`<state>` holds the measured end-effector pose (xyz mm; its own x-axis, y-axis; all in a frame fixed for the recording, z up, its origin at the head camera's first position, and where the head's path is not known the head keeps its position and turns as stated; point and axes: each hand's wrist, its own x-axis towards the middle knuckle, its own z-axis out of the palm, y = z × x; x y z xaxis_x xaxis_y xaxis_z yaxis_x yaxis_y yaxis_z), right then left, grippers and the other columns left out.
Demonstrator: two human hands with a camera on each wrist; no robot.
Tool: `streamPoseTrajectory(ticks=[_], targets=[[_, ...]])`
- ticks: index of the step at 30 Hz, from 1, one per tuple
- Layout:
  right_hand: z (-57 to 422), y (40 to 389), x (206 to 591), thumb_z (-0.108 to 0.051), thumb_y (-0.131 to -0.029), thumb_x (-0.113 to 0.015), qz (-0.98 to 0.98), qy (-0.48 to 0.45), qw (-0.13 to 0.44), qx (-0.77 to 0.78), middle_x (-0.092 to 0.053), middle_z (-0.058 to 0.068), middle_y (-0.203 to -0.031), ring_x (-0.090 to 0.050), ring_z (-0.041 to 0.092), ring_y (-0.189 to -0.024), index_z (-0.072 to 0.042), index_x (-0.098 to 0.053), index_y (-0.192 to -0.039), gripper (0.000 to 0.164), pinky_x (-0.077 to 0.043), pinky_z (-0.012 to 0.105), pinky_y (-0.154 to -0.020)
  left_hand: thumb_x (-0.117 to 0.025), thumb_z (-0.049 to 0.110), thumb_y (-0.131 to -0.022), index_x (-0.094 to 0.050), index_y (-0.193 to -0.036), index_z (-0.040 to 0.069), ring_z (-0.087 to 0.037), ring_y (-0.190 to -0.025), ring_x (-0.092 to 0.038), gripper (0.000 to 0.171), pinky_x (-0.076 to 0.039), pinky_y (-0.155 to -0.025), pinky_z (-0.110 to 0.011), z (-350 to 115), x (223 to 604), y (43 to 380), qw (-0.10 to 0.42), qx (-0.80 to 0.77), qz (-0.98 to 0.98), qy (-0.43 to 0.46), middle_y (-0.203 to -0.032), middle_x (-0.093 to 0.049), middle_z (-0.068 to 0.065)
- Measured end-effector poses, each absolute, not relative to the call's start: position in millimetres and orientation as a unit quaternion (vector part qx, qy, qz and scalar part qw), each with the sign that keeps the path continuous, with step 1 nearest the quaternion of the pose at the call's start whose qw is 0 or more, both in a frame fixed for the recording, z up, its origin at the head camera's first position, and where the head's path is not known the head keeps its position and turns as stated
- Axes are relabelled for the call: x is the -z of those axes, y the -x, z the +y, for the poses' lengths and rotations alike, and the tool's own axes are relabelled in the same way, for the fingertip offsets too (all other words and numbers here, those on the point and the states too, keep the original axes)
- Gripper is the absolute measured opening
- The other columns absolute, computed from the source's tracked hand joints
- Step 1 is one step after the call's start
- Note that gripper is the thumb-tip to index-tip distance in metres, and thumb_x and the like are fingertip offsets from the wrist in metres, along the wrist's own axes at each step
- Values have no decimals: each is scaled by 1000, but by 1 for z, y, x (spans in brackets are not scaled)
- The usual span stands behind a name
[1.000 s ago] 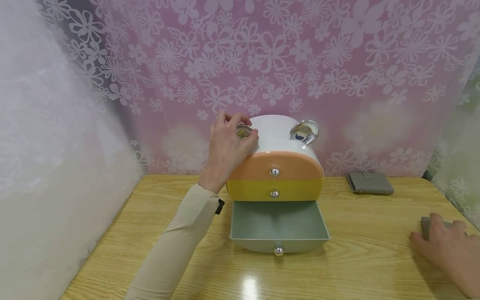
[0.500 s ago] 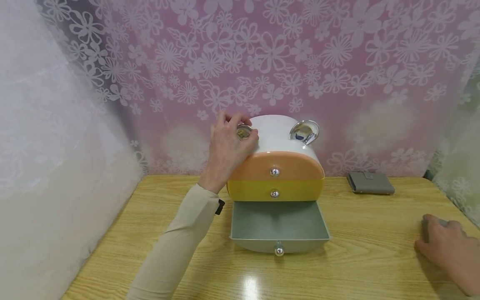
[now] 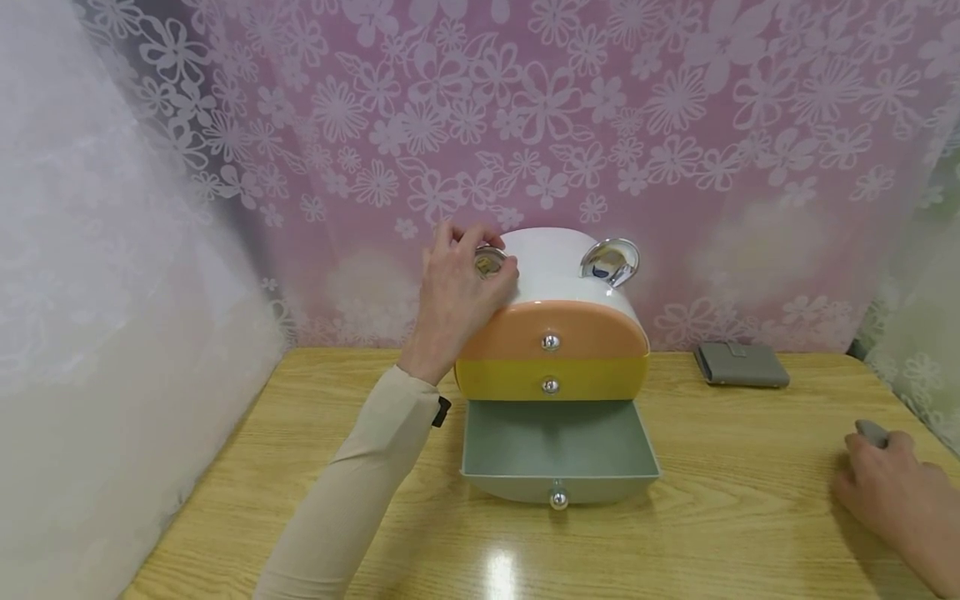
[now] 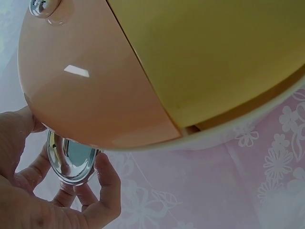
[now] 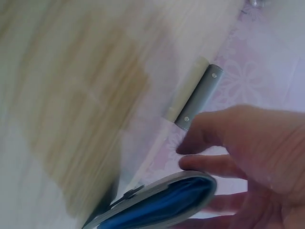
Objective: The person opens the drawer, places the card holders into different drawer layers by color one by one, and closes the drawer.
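Observation:
A small chest of drawers (image 3: 551, 329) stands on the table, with a white top, chrome round ears and silver knobs. Its orange and yellow drawers are in; the green bottom drawer (image 3: 561, 442) is pulled out and has nothing in it. My left hand (image 3: 461, 283) grips the left chrome ear (image 4: 72, 160), fingers and thumb around its rim. At the right, my right hand (image 3: 892, 492) holds a small grey pouch (image 5: 162, 198) with a blue inside, tilted just over the table. Most of the pouch is hidden under the hand in the head view.
A grey wallet (image 3: 742, 365) with a strap lies at the back right of the table (image 3: 735, 517). Pink flowered cloth (image 3: 540, 108) hangs behind, and a white cloth (image 3: 135, 350) closes off the left side.
My right hand has shifted slightly and turned the grey pouch, so its rounded end now points up past the fingers. The left hand stays on the ear.

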<state>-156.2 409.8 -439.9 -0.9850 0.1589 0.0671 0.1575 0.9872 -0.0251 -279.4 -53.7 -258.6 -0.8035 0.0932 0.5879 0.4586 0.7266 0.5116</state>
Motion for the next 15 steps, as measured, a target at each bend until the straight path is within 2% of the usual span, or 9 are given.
streamPoseTrajectory(ticks=[4,7,12,15], targets=[[406,153,438,6,-89,-61,-995,78,54,-3,-37,43,-89,-49,46,-67,10,-43,-100,22,-44,50,-51,-64,33,-96,-65,-108,19,-25,-104,-47,19,-37,-90,-42,-53,258,279,270,337,-889,155,-112,-50,-7],[404,151,436,12,-93,-54,-995,63,77,-7,-36,38,-87,-45,37,-59,7,-35,-102,21,-40,44,-49,-64,33,-95,-65,-108,19,-25,-105,-47,19,-37,-91,-43,-53,258,279,270,337,-889,153,-113,-50,-7],[400,148,432,11,-95,-53,-994,40,104,-6,-38,31,-81,-41,28,-51,3,-30,-107,27,-34,38,-45,-64,33,-95,-65,-108,19,-26,-106,-47,19,-38,-91,-43,-53,257,278,268,338,-889,151,-113,-50,-7],[397,148,430,10,-96,-53,-995,47,87,3,-40,33,-84,-42,28,-51,4,-28,-114,31,-34,38,-45,-65,33,-95,-65,-109,19,-26,-106,-47,19,-37,-90,-42,-53,257,277,266,339,-890,149,-114,-50,-7]])
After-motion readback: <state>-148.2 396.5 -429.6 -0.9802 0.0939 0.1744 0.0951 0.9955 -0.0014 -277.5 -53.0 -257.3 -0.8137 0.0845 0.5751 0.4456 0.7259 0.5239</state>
